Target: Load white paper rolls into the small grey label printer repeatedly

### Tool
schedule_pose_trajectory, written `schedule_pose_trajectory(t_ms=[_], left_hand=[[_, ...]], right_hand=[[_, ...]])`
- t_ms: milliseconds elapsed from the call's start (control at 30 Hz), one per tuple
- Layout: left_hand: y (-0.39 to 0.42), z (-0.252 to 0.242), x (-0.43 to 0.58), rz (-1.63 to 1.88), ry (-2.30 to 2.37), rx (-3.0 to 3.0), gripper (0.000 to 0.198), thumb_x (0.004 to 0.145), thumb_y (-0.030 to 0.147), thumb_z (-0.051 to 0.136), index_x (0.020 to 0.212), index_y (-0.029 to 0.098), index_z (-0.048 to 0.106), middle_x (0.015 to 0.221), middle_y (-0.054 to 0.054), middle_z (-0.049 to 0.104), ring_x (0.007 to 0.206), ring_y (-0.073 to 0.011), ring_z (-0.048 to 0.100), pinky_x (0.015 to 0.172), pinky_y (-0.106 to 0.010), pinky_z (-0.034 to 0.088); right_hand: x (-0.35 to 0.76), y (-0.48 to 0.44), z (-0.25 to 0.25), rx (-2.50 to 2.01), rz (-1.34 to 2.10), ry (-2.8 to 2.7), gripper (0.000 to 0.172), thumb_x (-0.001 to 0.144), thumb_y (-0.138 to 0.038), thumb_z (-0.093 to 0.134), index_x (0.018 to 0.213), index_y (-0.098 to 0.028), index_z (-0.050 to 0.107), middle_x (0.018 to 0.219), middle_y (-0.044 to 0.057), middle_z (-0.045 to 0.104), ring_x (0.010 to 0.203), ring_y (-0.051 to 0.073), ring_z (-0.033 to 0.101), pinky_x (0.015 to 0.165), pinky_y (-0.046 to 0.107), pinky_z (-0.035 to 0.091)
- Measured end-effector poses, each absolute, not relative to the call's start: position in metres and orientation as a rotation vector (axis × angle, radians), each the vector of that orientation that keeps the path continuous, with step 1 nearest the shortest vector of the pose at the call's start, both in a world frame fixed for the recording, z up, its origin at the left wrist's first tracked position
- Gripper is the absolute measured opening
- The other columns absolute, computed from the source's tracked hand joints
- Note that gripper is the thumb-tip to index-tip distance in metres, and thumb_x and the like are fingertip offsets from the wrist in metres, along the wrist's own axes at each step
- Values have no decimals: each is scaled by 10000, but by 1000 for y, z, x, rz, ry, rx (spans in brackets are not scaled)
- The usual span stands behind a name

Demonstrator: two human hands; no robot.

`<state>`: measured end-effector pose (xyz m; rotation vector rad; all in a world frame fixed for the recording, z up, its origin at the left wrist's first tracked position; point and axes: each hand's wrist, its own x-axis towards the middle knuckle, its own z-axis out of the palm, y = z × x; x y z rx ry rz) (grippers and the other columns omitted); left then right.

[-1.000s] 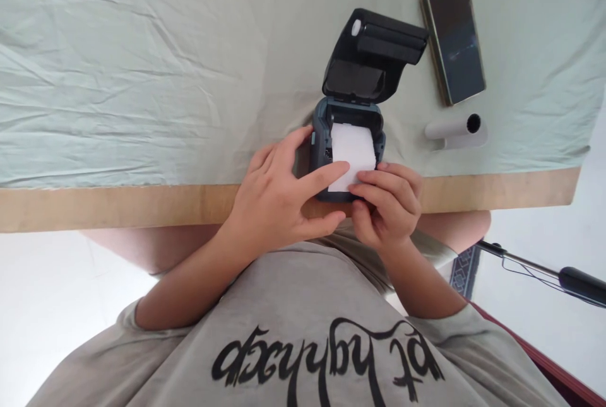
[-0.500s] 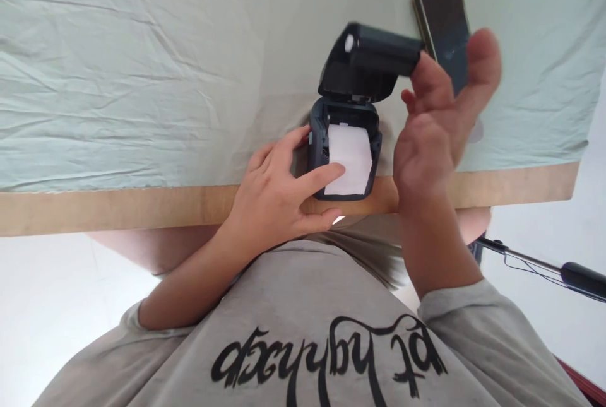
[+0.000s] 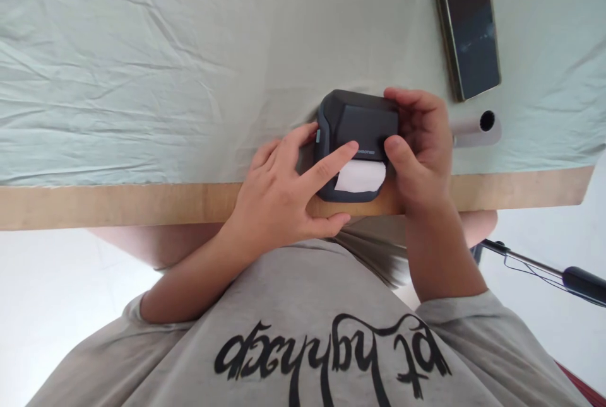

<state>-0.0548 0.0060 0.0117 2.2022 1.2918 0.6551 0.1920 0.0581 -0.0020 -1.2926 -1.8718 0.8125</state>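
Note:
A small dark printer (image 3: pixel 362 120) stands at the table's front edge with its lid down. White paper (image 3: pixel 362 176) sticks out below the lid, over the printer's front part. My left hand (image 3: pixel 288 189) lies against the printer's left side with fingers spread, its index fingertip on the lid near the printed lettering. Around the right side of the printer curls my right hand (image 3: pixel 423 145), its thumb on the lid's right front corner and its fingers at the back right corner.
A phone (image 3: pixel 471 31) lies on the green cloth (image 3: pixel 213 66) at the back right. Behind my right hand is a pale tube-shaped object (image 3: pixel 471 130) with a dark opening. The wooden table edge (image 3: pixel 118 205) runs along the front.
The printer's lid, raised before, has come down over the paper roll, leaving only the paper's end showing. My right hand has moved down and left with it. My left index finger now touches the lid.

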Motion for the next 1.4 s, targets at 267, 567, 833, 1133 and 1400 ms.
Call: schedule_pose_trajectory(t_ms=[267,567,833,1133,1400], left_hand=[[8,14,-54,664,1314,2163,702,879,482,764,1530,336,546,1584,-151,512,1428,-371,561,1163,-544,464],[6,14,-52,698,1344,2193,618,930,448,693,1517,308,558,1546,-165,543,1405,-341,592,1139,-506,492],[4,12,-50,731,1350,2175,594,942,436,679,1508,292,564,1549,-169,538,1403,-361,592,1145,-516,482],[5,13,-48,727,1370,2224,557,956,486,641,1467,270,586,1520,-183,569,1369,-354,623,1098,-510,512],[1,4,-46,659,1448,2242,975,927,704,659,1621,99,341,1593,-254,529,1462,-377,559,1207,-472,440]], right_hand=[[202,66,5,-1235,960,-1942,531,944,-579,645,1383,-344,460,1457,79,612,1395,270,603,1153,551,553],[197,63,17,-1215,928,-1972,447,956,-363,652,1370,-325,488,1457,71,609,1395,248,602,1151,503,566],[180,58,52,-1241,863,-2150,406,960,-171,554,1333,-329,567,1401,49,663,1398,243,606,1188,506,551],[173,58,60,-1311,796,-2286,474,949,-122,484,1358,-335,595,1495,38,616,1470,258,550,1159,510,572],[201,32,-5,-1326,729,-1917,533,1052,-389,467,1570,-318,361,1611,101,507,1492,247,537,1263,558,457]])
